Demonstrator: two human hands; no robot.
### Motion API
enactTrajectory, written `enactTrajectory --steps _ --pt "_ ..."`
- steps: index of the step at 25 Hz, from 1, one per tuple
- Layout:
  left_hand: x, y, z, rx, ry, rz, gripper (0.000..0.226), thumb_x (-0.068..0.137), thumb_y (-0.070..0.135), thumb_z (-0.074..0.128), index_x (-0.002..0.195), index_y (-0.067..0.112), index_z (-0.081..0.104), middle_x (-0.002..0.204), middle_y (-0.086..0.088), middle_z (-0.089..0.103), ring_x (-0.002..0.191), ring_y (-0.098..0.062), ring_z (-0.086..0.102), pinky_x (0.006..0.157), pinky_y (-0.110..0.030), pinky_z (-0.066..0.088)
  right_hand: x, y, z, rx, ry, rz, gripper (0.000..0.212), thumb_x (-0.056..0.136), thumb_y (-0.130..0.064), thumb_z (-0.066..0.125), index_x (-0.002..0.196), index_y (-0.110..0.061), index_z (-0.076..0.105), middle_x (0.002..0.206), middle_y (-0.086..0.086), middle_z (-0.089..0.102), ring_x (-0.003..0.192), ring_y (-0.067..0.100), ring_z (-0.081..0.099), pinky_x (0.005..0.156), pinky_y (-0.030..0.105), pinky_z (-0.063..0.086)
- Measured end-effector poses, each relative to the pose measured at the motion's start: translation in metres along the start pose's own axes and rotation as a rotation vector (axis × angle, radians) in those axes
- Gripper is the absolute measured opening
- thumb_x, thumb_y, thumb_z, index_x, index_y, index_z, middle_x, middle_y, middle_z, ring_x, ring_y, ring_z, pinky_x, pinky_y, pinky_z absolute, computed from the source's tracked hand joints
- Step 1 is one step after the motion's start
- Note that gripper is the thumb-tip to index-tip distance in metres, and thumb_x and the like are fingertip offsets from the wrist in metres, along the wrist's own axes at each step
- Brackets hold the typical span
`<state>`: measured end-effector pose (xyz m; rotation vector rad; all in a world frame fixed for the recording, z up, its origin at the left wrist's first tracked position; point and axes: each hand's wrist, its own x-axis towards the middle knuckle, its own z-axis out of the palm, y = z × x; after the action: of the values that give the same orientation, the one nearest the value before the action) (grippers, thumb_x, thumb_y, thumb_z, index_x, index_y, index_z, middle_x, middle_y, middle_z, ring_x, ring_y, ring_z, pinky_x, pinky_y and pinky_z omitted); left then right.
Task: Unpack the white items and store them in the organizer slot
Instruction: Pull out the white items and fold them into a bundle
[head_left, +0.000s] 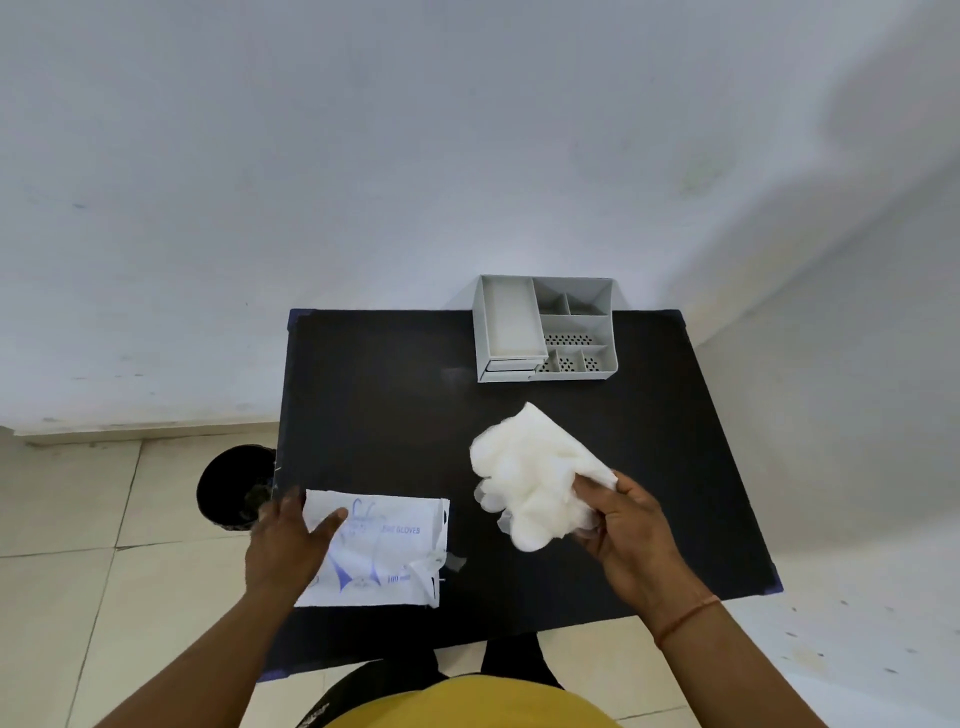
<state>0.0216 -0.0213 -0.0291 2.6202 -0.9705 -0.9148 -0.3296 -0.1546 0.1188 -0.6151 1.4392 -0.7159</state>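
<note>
My right hand grips a bunched wad of thin white gloves above the right half of the black table. A flat white packet with blue print reading "GLOVES" lies at the table's front left, its right end torn open. On the packet's left edge rests my left hand, thumb laid over it and pressing it down. The grey organizer stands at the back of the table, with one long slot on its left and several small compartments on its right; all look empty.
A black bin stands on the tiled floor just left of the table. A white wall runs behind the table and along the right. My yellow shirt and dark trousers show at the bottom edge.
</note>
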Motion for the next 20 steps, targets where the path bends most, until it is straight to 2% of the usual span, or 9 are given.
enactTrajectory --steps 3,4,6,8,9,12,14,17,20 --pt "-0.022 0.055 -0.010 -0.201 0.089 0.163 0.073 0.089 0.062 0.074 0.140 0.010 0.066 0.142 -0.021 0.067 0.131 -0.045 0.062 0.102 -0.056 0.054 -0.006 -0.010 0.002 0.213 -0.162 0.048 0.028 0.094 -0.014 0.070 0.121 -0.013 0.075 0.118 0.014 0.080 0.096 0.030 0.079 0.072 0.043 0.067" --pt "-0.028 0.082 -0.017 -0.420 -0.071 0.145 0.073 0.085 0.071 0.068 0.131 0.015 0.073 0.135 -0.015 0.073 0.127 -0.039 0.067 0.099 -0.049 0.056 -0.009 -0.014 0.003 0.240 -0.225 0.053 0.032 0.092 -0.017 0.070 0.124 -0.013 0.075 0.119 0.014 0.080 0.096 0.030 0.079 0.073 0.044 0.067" --pt "-0.037 0.131 -0.027 -0.923 -0.637 -0.027 0.083 0.083 0.085 0.054 0.124 0.017 0.079 0.132 -0.015 0.077 0.126 -0.038 0.071 0.102 -0.050 0.057 -0.014 -0.019 0.007 0.132 -0.287 0.057 0.036 0.094 -0.021 0.070 0.128 -0.012 0.072 0.121 0.015 0.078 0.102 0.033 0.076 0.078 0.046 0.065" --pt "-0.048 0.168 -0.034 -1.139 -1.057 -0.082 0.093 0.091 0.087 0.043 0.140 0.013 0.072 0.147 -0.021 0.068 0.139 -0.042 0.061 0.116 -0.057 0.047 -0.016 -0.021 0.008 -0.025 -0.237 0.045 0.031 0.095 -0.020 0.073 0.124 -0.012 0.073 0.120 0.016 0.079 0.104 0.035 0.076 0.074 0.044 0.066" --pt "-0.053 0.181 -0.034 -1.143 -1.121 -0.047 0.092 0.093 0.084 0.048 0.146 0.011 0.066 0.151 -0.022 0.064 0.141 -0.042 0.058 0.117 -0.056 0.045 -0.015 -0.023 0.005 -0.076 -0.197 0.035 0.030 0.094 -0.022 0.076 0.122 -0.013 0.073 0.118 0.016 0.079 0.100 0.033 0.077 0.070 0.041 0.065" --pt "-0.062 0.208 -0.027 -1.069 -1.073 0.039 0.082 0.079 0.046 0.091 0.145 0.005 0.064 0.135 -0.022 0.074 0.116 -0.036 0.074 0.088 -0.046 0.064 -0.011 -0.031 -0.020 0.008 -0.261 0.018 0.035 0.098 -0.035 0.070 0.127 -0.016 0.073 0.120 0.016 0.078 0.100 0.030 0.076 0.075 0.042 0.064" --pt "-0.065 0.216 -0.018 -1.097 -1.043 0.072 0.061 0.082 0.026 0.090 0.137 0.007 0.070 0.128 -0.019 0.078 0.108 -0.032 0.078 0.078 -0.043 0.066 -0.011 -0.039 -0.044 0.166 -0.369 0.066 0.039 0.100 -0.038 0.066 0.132 -0.018 0.071 0.130 0.019 0.072 0.111 0.034 0.069 0.085 0.047 0.064" --pt "-0.071 0.229 -0.010 -1.061 -1.012 0.133 0.034 0.088 0.015 0.083 0.122 0.012 0.079 0.120 -0.016 0.081 0.104 -0.030 0.080 0.078 -0.044 0.067 -0.007 -0.048 -0.070 -0.052 -0.442 0.011 0.040 0.088 -0.036 0.078 0.127 -0.025 0.073 0.129 0.019 0.073 0.113 0.036 0.072 0.081 0.044 0.065" --pt "-0.082 0.253 -0.008 -0.879 -0.995 0.232 0.046 0.081 0.026 0.092 0.123 0.014 0.079 0.126 -0.018 0.079 0.109 -0.034 0.076 0.089 -0.048 0.059 -0.003 -0.059 -0.083 -0.329 -0.460 -0.072 0.031 0.087 -0.027 0.084 0.117 -0.026 0.077 0.114 0.013 0.079 0.101 0.030 0.078 0.075 0.041 0.066"
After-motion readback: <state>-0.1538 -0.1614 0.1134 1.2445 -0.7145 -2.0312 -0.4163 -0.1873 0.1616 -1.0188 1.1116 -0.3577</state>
